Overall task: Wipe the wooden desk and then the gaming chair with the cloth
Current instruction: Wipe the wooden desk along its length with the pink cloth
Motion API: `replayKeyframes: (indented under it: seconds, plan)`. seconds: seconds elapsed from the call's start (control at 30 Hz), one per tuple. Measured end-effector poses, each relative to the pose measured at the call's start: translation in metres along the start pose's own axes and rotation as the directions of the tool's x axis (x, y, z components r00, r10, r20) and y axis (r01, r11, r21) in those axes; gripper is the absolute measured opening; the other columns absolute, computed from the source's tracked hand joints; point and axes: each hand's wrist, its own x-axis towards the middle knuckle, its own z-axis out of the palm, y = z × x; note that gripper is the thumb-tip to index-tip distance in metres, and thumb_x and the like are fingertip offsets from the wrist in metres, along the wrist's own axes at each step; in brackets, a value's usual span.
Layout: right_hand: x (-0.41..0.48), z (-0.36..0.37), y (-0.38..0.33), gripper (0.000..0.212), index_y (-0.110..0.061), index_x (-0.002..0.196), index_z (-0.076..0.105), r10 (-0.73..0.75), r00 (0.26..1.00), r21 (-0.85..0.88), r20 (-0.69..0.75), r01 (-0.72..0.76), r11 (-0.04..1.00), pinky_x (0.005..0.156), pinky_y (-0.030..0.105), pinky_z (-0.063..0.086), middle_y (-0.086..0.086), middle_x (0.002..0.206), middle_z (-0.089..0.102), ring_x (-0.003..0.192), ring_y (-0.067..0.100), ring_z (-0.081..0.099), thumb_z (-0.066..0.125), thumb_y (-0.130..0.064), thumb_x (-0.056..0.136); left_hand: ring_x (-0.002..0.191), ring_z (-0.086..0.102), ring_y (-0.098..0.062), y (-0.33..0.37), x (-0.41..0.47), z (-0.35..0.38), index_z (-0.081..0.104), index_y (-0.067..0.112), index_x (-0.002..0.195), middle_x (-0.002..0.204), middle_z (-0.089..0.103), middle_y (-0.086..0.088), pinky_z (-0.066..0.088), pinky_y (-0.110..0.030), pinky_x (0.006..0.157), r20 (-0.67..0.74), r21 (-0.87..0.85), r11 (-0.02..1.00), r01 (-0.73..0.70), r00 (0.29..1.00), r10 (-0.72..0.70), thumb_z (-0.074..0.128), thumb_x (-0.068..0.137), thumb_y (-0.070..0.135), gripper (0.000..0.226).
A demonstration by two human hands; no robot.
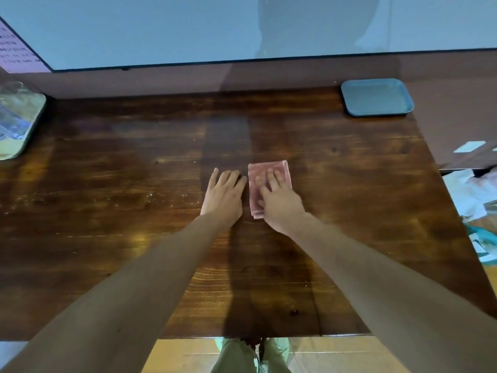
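- Forearms (139, 275) stretch out over desk (107, 162).
- Left hand (224, 196) flat on bare wood, fingers straight.
- Right hand (279, 203) flat, pressing folded pink cloth (283, 166) mid-desk, just beside left hand.
- Blue tray (376, 96) in far right corner.

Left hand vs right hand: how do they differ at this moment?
1. The left hand lies flat on the bare wooden desk; the right hand lies flat on the folded pink cloth.
2. The left hand sits just beside the cloth's left edge; the right hand covers much of it.
Shared: both have straight fingers pointing toward the wall, and neither is curled round anything.
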Motion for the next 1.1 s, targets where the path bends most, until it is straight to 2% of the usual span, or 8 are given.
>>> replayKeyframes:
  seconds: [0.13,0.27,0.5,0.63,0.8,0.9,1.0,1.1]
  plan:
    - [-0.051,0.025,-0.010,0.104,-0.015,0.168,-0.003,-0.056,0.998,-0.108,0.042,0.061,0.992,0.132,0.052,0.012,0.019,0.174,-0.013,0.160,0.039,-0.012,0.062,-0.058,0.099,0.152,0.027,-0.024,0.004,-0.016,-0.004,0.038,0.024,0.160,0.164,0.038,-0.001,0.005,-0.053,0.131,0.057,0.036,0.999,0.014,0.998,-0.016,0.049,0.100,0.027,0.061]
    - [-0.038,0.015,-0.004,0.109,-0.016,0.167,-0.008,-0.048,0.998,-0.100,0.043,0.052,0.994,0.131,0.048,0.012,0.016,0.174,-0.012,0.161,0.037,-0.009,0.061,-0.062,0.097,0.154,0.028,-0.023,0.005,-0.014,-0.004,0.046,0.024,0.156,0.163,0.043,0.000,0.006,-0.054,0.131,0.047,0.008,0.999,0.046,0.998,-0.046,0.046,0.103,0.028,0.054]
    - [0.017,-0.010,-0.002,0.080,-0.022,0.169,-0.001,0.044,0.999,0.022,-0.008,-0.044,0.999,0.128,0.049,0.026,0.009,0.175,-0.014,0.162,0.030,-0.013,0.050,-0.040,0.110,0.159,0.021,-0.022,0.010,-0.030,0.012,0.039,0.021,0.162,0.169,0.035,-0.001,-0.004,-0.058,0.130,0.002,-0.042,0.997,0.066,0.998,-0.066,0.016,0.097,0.048,0.074]
    - [-0.033,0.013,-0.011,0.097,-0.018,0.168,-0.007,0.015,1.000,-0.008,-0.003,-0.015,1.000,0.131,0.050,0.017,0.012,0.174,-0.015,0.161,0.033,-0.015,0.058,-0.051,0.103,0.160,0.017,-0.022,0.012,-0.030,0.002,0.035,0.020,0.163,0.170,0.032,-0.003,-0.005,-0.057,0.130,0.019,-0.057,0.995,0.082,0.997,-0.081,0.032,0.097,0.045,0.071]
    - [-0.092,0.048,-0.022,0.102,-0.015,0.167,-0.008,-0.043,0.999,-0.137,-0.004,0.042,0.990,0.132,0.052,0.000,0.019,0.174,-0.014,0.160,0.039,-0.014,0.056,-0.059,0.101,0.156,0.022,-0.031,0.018,-0.065,-0.001,0.025,0.023,0.165,0.171,0.022,-0.013,0.011,-0.060,0.130,-0.131,-0.096,0.995,0.007,0.991,-0.020,0.048,0.093,0.047,0.079]
    - [-0.082,0.036,-0.021,0.106,-0.022,0.167,-0.009,0.014,1.000,-0.023,0.009,-0.014,1.000,0.130,0.046,0.008,0.009,0.174,-0.016,0.161,0.032,-0.014,0.064,-0.057,0.098,0.155,0.021,-0.033,0.025,-0.098,0.011,0.028,0.022,0.165,0.170,0.019,-0.017,0.014,-0.059,0.130,-0.175,-0.085,0.996,0.018,0.984,-0.032,0.045,0.098,0.046,0.073]
    - [-0.051,0.016,-0.017,0.102,-0.025,0.169,-0.002,0.048,0.998,0.011,0.030,-0.049,0.999,0.128,0.047,0.023,0.006,0.176,-0.013,0.162,0.030,-0.012,0.066,-0.054,0.099,0.148,0.035,-0.035,0.025,-0.124,0.025,0.040,0.021,0.160,0.163,0.031,-0.018,0.018,-0.056,0.129,-0.190,-0.107,0.992,0.068,0.978,-0.088,0.042,0.105,0.044,0.060]
    - [-0.032,0.010,-0.017,0.091,-0.027,0.169,0.003,0.099,0.995,0.020,0.022,-0.100,0.995,0.125,0.050,0.028,0.005,0.176,-0.012,0.162,0.029,-0.011,0.064,-0.044,0.103,0.138,0.045,-0.035,0.026,-0.130,0.032,0.056,0.019,0.147,0.154,0.042,-0.017,0.027,-0.054,0.126,-0.205,-0.139,0.986,0.096,0.971,-0.123,0.047,0.106,0.042,0.048]
